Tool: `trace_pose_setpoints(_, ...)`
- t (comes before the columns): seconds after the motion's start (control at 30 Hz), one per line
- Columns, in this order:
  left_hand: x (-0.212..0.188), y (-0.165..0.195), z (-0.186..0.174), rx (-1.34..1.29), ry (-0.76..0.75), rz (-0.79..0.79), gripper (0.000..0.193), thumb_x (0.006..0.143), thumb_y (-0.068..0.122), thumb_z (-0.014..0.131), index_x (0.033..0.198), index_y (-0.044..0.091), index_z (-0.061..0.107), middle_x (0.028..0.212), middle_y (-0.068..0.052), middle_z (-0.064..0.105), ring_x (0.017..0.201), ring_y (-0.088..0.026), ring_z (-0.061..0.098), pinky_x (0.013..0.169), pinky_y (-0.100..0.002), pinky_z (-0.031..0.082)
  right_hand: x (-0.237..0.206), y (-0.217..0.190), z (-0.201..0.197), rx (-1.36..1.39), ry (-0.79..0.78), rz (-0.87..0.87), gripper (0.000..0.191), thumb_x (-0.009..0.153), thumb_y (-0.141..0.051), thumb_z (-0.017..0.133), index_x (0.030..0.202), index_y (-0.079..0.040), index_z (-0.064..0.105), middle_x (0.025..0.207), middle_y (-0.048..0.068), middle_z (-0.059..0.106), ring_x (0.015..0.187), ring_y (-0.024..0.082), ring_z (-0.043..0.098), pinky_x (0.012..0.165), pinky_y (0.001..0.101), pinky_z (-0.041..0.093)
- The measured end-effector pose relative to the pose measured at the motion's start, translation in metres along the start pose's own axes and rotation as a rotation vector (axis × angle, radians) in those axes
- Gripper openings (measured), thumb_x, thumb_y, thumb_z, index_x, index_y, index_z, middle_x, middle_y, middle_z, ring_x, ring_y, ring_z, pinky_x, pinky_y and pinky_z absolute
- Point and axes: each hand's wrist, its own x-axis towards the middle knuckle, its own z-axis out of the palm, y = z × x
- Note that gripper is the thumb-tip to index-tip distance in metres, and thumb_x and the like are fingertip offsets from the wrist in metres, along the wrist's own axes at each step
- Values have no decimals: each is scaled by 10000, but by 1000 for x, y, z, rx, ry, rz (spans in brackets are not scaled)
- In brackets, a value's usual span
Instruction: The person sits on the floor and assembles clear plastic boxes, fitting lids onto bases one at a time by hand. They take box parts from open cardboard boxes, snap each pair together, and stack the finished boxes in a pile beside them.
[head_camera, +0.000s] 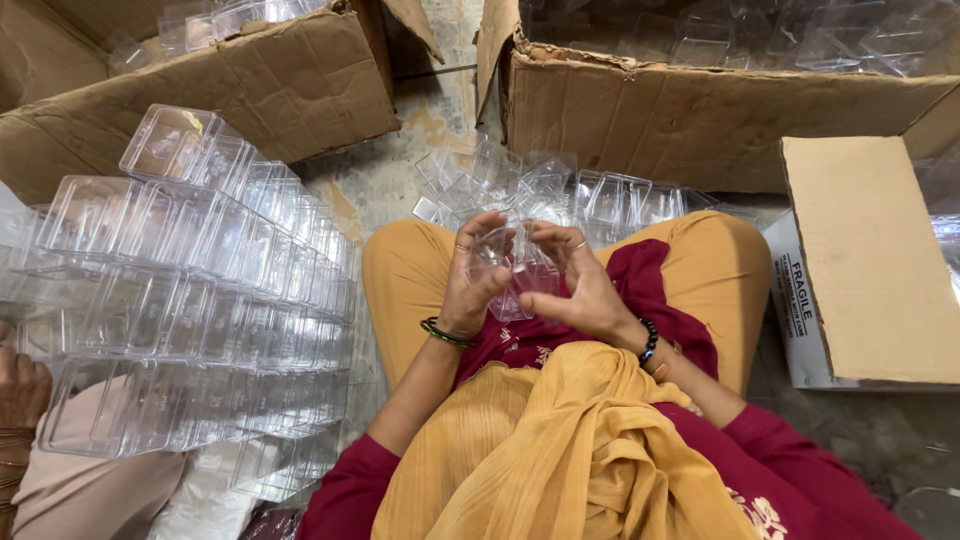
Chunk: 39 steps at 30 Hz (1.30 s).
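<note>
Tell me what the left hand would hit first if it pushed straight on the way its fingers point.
The left hand already grips the clear plastic box; its fingers aim rightward, so past the box it would likely meet the right hand, though depth is unclear.

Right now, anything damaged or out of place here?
Torn rim on the brown cardboard box ahead. Loose clear plastic containers lie scattered on the floor by the knees. Left hand and right hand both hold one small clear plastic box, seemingly intact.
</note>
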Motion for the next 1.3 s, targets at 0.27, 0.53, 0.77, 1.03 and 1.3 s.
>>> trace_pose_setpoints(0.27,-4,5,2,129,-73,7,850,823,228,904,1513,80,429,1447,-66,501,1397,-207,477,1231,-381,383,-3,2,1,93,-57,-55,768,782,36,836,1404,-121,414,1608,120,353,1564,246,313,1312,401,257)
trace_pose_setpoints(0.53,-8,11,5,160,-170,99,792,847,234,899,1466,95,425,1514,-60,432,1462,-219,438,1258,-400,383,-5,8,2,212,-86,-92,769,807,-9,857,1426,-130,416,1651,149,347,1580,259,321,1323,407,275)
trace_pose_setpoints(0.77,-2,11,-4,-106,27,-197,757,915,364,793,1507,137,379,1401,-94,510,1298,-228,543,1101,-405,486,13,-11,0,-184,-158,-18,765,744,-120,911,1381,-80,489,1676,192,275,1580,317,273,1283,454,269)
trace_pose_setpoints(1.03,-10,16,5,-487,-24,-471,825,1057,506,706,1617,19,344,1440,-172,544,1289,-307,555,1049,-486,501,19,-19,-21,-222,-348,-166,722,751,-159,935,1352,-89,541,1566,126,469,1499,254,448,1271,433,373)
trace_pose_setpoints(1.3,-24,23,15,328,-66,70,1067,832,328,886,1615,77,205,1545,-132,372,1482,-285,400,1249,-425,367,-5,5,-8,14,-150,-88,691,846,-134,875,1445,-15,554,1547,123,524,1479,236,476,1283,400,371)
